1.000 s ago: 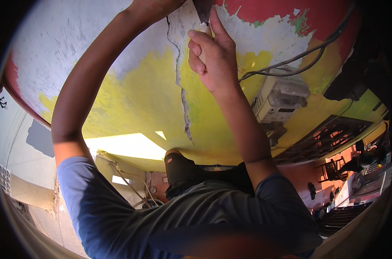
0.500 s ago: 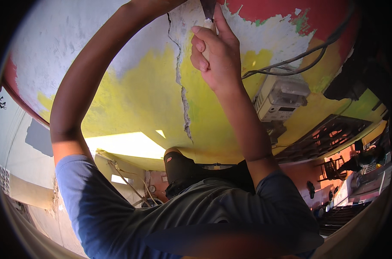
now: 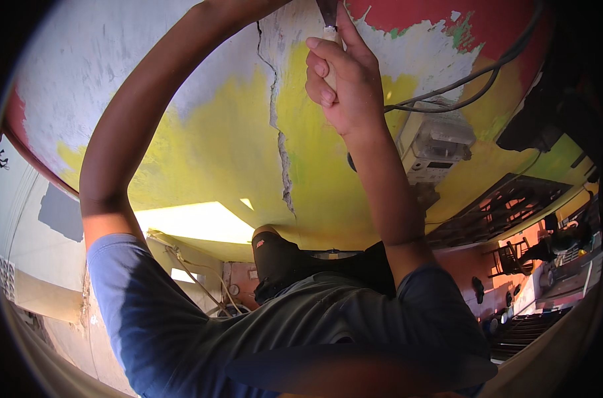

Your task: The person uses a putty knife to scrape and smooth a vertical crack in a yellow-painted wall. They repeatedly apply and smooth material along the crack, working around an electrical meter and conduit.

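My right hand (image 3: 351,83) is closed around the pale handle of a scraper (image 3: 330,34), its dark blade pointing up past the top of the picture. The index finger lies stretched along the tool. In front of me rises a wall (image 3: 215,139) with patchy white, yellow and red paint; a jagged crack (image 3: 285,169) runs down it, left of my right hand. My left arm (image 3: 119,126) arches up to the top edge, and its hand is out of the picture. Where the blade's tip meets the wall cannot be seen.
An electric meter box (image 3: 437,149) is fixed to the wall right of my forearm, with black cables (image 3: 461,99) looping above it. A dark openwork grille (image 3: 507,209) sits lower right. Beyond are a chair (image 3: 510,259) and a railing (image 3: 524,335). Thin pipes (image 3: 195,272) stand lower left.
My right hand and the scraper have shifted a little to the right along the wall. My left arm has hardly moved.
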Motion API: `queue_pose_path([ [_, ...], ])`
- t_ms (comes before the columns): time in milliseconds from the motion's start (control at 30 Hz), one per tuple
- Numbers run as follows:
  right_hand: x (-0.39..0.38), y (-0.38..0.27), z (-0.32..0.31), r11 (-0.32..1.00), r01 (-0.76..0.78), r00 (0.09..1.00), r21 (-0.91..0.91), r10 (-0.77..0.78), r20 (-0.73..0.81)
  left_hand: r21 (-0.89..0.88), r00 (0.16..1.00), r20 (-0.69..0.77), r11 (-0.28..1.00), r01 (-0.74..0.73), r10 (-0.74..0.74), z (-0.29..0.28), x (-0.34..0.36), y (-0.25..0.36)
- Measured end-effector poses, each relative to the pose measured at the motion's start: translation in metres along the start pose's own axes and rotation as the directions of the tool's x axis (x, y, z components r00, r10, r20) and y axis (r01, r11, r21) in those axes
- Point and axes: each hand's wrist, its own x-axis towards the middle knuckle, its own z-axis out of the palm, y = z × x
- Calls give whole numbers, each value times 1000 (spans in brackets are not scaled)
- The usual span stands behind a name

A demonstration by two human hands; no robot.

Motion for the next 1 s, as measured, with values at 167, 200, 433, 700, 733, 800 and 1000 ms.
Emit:
queue_pose_path([
  [167, -1, 1, -2, 999, 33, 999, 2, -33, 26, 56, 1000, 29, 998, -2, 0, 2, 1, 0],
  [200, 0, 2, -2, 999, 30, 999, -14, -30, 14, 46, 998, 46, 998, 46, -49, 3, 0, 1],
  [433, 4, -4, -2, 997, 27, 1000, -71, -28, -4, 21, 999, -46, 1000, 3, -2, 9, -3, 2],
  [700, 6, -15, -3, 999, 16, 999, -34, -15, 47, 16, 995, -92, 1000, -21, 22, 11, 10, 3],
  [733, 6, -14, -3, 999, 28, 998, -45, -26, 54, 11, 995, -95, 1000, -11, 12, 10, 11, 4],
  [800, 1, -14, -6, 995, 45, 998, -89, -40, 58, 45, 997, -71, 999, 0, 3, 7, 6, 14],
  [1000, -80, 16, -64, 904, -142, 980, -403, 186, 74, -28, 974, -107, 980, 198, -200, 7, -81, 120],
])
